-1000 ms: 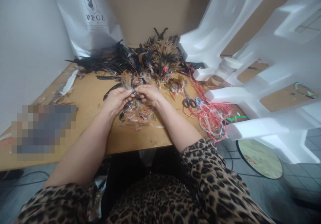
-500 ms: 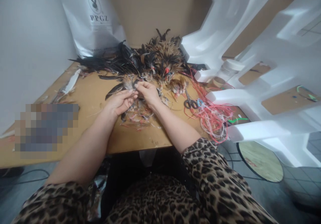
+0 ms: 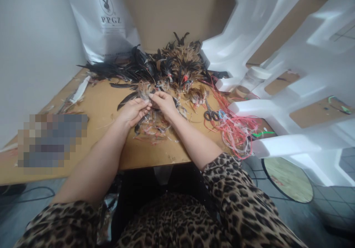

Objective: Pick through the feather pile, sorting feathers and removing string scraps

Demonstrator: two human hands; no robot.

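Feathers (image 3: 144, 89) in a brownish tuft poke out just beyond the grip of left hand (image 3: 134, 111) and right hand (image 3: 164, 104), both pinching them; dark-handled scissors (image 3: 215, 116) lie rightward on the tabletop (image 3: 155, 155).

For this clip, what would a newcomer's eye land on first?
Probably the left hand and right hand, pinched together at a small brownish feather tuft over the table. Behind them spreads a bushy heap of black and tan feathers. To the right, a tangle of pink and white strings lies beside dark-handled scissors, near large white moulded pieces.
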